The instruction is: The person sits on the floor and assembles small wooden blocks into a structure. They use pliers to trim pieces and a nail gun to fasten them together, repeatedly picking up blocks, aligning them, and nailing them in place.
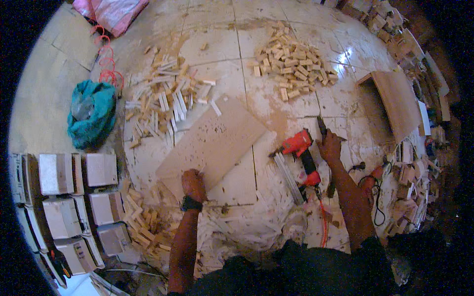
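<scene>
The brown board [217, 140] lies on the floor [217, 49]. The left hand [193, 184] curls at its near edge; finger grip unclear. The right hand [331, 147] clamps its fingers on 1 dark tool [322, 127].

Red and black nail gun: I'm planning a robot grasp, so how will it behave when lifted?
The nail gun is probably rigid, given its hard-looking body. Its long metal magazine may make it twist in the grasp, and the attached red hose could drag.

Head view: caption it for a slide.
Left hand at a flat brown wooden board; right hand holding a slim dark object beside a red-and-black nail gun.
</scene>
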The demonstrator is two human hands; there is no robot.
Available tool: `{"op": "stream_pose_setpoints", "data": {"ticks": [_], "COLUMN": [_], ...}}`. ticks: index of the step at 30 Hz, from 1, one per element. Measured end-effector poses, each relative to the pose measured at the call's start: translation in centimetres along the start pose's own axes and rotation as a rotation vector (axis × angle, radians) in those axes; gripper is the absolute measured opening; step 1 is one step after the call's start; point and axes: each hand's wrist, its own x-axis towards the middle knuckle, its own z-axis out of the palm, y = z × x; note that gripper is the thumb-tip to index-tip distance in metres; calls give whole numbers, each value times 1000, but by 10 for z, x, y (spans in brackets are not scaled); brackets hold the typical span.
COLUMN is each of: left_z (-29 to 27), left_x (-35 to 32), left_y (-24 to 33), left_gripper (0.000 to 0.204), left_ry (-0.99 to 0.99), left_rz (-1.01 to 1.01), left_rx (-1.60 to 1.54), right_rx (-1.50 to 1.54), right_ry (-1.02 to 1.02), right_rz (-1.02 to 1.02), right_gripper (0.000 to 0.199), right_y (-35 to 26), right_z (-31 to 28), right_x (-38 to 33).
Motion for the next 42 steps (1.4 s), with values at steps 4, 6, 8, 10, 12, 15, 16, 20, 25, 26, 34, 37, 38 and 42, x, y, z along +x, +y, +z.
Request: {"op": "stream_pose_setpoints", "data": {"ticks": [4,6,8,10,12,15,16,20,25,26,34,37,38,42], "left_z": [-7,-15,-24,-29,-27,-15,-10,-5,-42,-52,-59,-52,-53,-62], "left_x": [34,66,113,155,178,199,204,213,241,257,320,272,250,154], "left_y": [20,43,74,106,125,126,122,101,134,148,187,172,165,132], "left_gripper": [21,23,27,30,31,32,32,30,26,27,31,33,32,27], "left_ry": [409,286,429,643,278,81,88,87,260,290,351,376,386,342], "left_rz": [149,20,103,270,-89,-163,-81,233,181,218,81,260,287,344], "left_rx": [-685,-795,-643,-366,-354,-165,-67,139,-197,-244,-198,-265,-283,-353], "right_rx": [56,73,66,65,61,56,52,6,-57,-77,-24,-50,-58,-45], "right_ry": [-60,-71,-35,18,14,-12,30,70,19,-18,-42,64,36,-41], "right_rz": [101,121,125,115,134,151,136,109,131,149,139,122,134,160], "right_gripper": [66,64,62,61,60,60,61,62,59,58,57,58,58,58], "right_y": [-14,-18,-21,-21,-21,-18,-18,-17,-17,-18,-19,-20,-21,-23], "right_z": [-14,-16,-13,-8,-3,4,7,15,17,16,10,14,14,6], "right_x": [11,16,15,14,13,12,12,11,13,14,14,14,13,12]}}
